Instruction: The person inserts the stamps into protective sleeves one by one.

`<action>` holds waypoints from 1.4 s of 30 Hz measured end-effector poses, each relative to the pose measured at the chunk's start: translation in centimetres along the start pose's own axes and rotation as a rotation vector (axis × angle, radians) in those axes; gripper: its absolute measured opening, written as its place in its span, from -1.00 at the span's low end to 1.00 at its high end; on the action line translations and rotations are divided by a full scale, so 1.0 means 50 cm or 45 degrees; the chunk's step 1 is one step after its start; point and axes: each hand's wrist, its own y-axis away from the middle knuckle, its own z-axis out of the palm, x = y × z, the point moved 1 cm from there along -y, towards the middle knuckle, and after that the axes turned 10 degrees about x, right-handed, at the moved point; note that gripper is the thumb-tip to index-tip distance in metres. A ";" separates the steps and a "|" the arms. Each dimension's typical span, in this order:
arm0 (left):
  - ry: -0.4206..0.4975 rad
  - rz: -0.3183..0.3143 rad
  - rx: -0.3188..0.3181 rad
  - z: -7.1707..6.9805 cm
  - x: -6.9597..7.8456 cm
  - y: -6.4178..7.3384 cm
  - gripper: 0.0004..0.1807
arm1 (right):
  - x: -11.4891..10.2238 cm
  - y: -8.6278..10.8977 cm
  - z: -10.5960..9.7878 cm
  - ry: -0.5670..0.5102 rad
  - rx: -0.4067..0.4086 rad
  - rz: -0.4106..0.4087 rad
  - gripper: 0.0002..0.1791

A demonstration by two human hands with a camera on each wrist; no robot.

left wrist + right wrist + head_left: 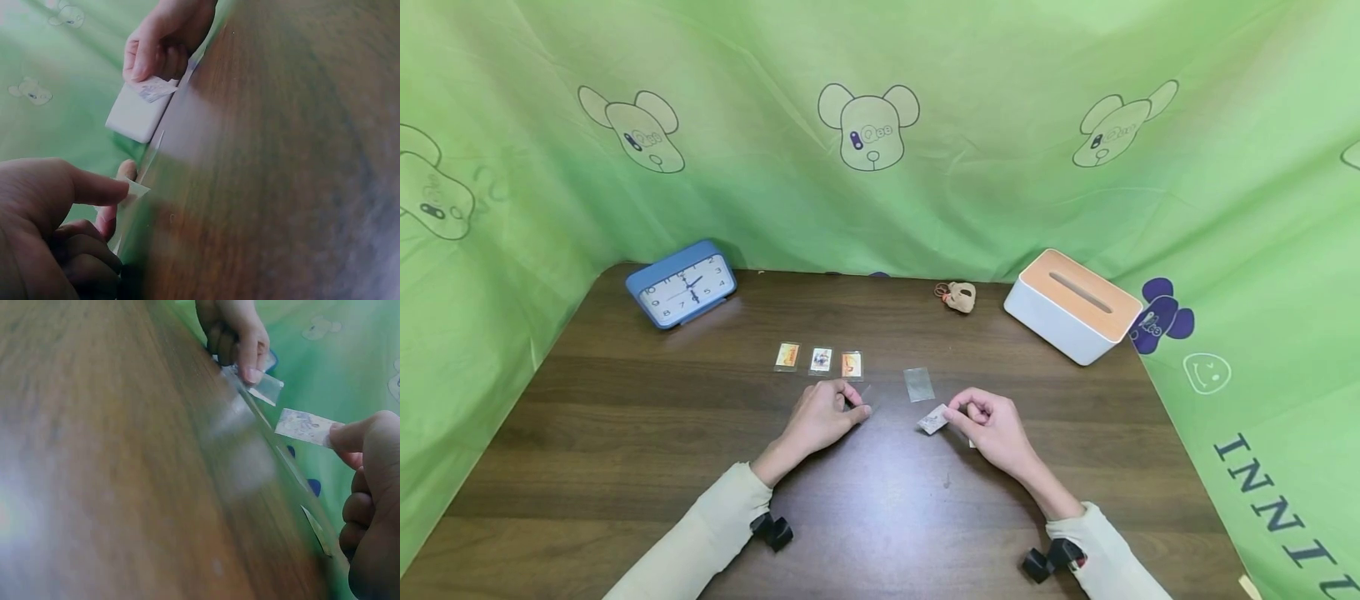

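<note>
My left hand [823, 414] pinches a small clear plastic sleeve [267, 389] between thumb and fingertip, just in front of a row of sleeved cards. In my right hand [996, 427], thumb and finger pinch one end of a small printed card [933, 419], held apart from the sleeve. Another clear sleeve [918, 385] lies flat beyond that card. The row holds an orange-yellow card [787, 355], a white card with a dark picture [821, 360] and an orange-and-white card [852, 365]. Mostly hidden under my right hand is a pale edge [972, 443].
A blue clock [682, 285] stands at the back left of the wooden table [625, 467]. At the back right is a white tissue box [1060, 321] with an orange top. A small brown trinket [959, 297] lies near the back edge, before a green curtain [970, 200].
</note>
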 end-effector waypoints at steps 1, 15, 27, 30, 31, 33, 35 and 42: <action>0.006 -0.013 -0.001 -0.004 0.008 0.002 -0.83 | 0.000 0.000 0.002 -0.006 0.008 -0.002 -0.87; 0.243 0.108 0.024 0.025 -0.004 0.011 -0.86 | -0.016 0.001 0.029 -0.136 0.081 -0.095 -0.87; 0.293 0.082 -0.035 0.021 0.013 0.020 -0.92 | -0.032 -0.014 0.060 -0.295 0.158 -0.188 -0.86; 0.329 0.105 -0.054 0.027 0.008 0.021 -0.92 | -0.034 -0.020 0.070 -0.344 0.191 -0.218 -0.86; 0.330 0.106 -0.060 0.031 0.004 0.020 -0.91 | -0.035 -0.021 0.072 -0.363 0.201 -0.228 -0.86; 0.329 0.109 -0.069 0.038 -0.005 0.018 -0.90 | -0.036 -0.024 0.078 -0.397 0.221 -0.248 -0.85; 0.311 0.092 -0.077 0.048 -0.018 0.013 -0.90 | -0.038 -0.027 0.083 -0.426 0.231 -0.262 -0.85; 0.290 0.110 -0.097 0.059 -0.039 0.007 -0.89 | -0.044 -0.034 0.098 -0.449 0.215 -0.285 -0.86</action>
